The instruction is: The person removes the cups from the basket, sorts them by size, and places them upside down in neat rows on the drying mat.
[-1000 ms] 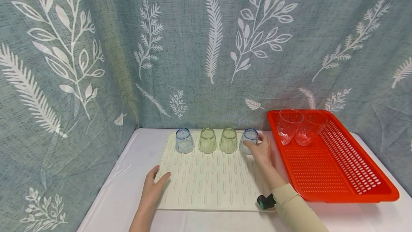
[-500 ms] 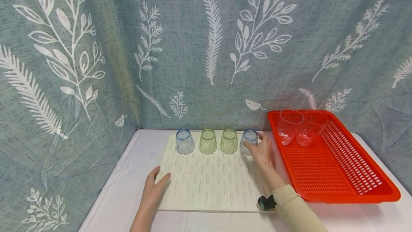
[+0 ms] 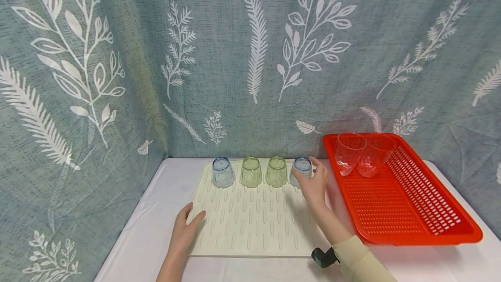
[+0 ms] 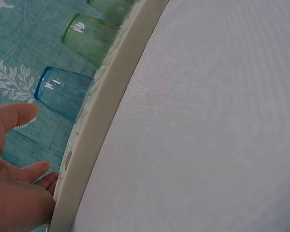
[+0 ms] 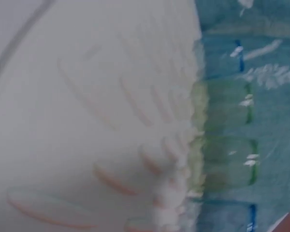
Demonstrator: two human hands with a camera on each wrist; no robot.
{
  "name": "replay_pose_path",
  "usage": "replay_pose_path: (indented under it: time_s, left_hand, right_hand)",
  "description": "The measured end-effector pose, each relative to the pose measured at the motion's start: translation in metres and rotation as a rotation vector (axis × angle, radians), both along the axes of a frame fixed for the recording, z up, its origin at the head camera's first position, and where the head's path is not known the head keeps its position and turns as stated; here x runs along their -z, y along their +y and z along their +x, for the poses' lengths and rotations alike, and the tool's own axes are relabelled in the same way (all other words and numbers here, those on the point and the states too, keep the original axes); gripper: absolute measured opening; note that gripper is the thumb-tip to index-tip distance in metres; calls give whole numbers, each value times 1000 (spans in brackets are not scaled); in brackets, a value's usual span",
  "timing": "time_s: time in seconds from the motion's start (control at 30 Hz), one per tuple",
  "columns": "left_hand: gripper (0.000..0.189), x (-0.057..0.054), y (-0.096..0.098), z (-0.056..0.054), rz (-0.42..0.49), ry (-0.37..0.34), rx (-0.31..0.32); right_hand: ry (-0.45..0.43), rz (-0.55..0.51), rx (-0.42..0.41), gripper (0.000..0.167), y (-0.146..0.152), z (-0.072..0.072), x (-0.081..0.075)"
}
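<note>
Four-sided in no way but round, the tumblers stand in a row along the back of a cream ridged drying mat (image 3: 242,221), narrower ends up. A blue glass (image 3: 223,175) is leftmost, then a green glass (image 3: 251,173), another green glass (image 3: 276,173), and a blue glass (image 3: 302,164) at the right end. My right hand (image 3: 316,184) is around that right blue glass, thumb in front and fingers behind, spread loosely; contact is hard to make out. At the mat's left edge rests my left hand (image 3: 185,232), thumb and fingers apart, holding nothing.
A red plastic basket (image 3: 422,240) stands to the right of the mat, with two clear glasses (image 3: 350,154) at its back left. A patterned curtain (image 3: 219,77) hangs behind and left of the white-covered table (image 3: 145,230).
My right hand has loosened around the right blue glass and lifted slightly, its shadow shifting left on the mat. The glasses and my left hand stay in place.
</note>
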State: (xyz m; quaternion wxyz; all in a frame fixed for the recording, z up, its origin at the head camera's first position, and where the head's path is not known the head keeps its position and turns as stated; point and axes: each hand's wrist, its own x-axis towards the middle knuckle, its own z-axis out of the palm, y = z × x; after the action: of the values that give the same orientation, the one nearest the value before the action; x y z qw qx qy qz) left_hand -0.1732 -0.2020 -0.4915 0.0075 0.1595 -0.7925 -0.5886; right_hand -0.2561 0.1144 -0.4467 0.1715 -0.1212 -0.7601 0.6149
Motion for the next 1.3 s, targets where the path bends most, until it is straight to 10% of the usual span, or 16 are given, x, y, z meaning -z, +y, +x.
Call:
replay_pose_path:
  time_s: [0.6,1.3]
  left_hand:
    - [80,-3,-1,1,17,6,6]
    - [81,-1,-1,-1,31,-26,-19]
  right_hand:
    - [35,-191,-243,60,24,38,-80]
    - [-13,-30,38,75,129,3,-98]
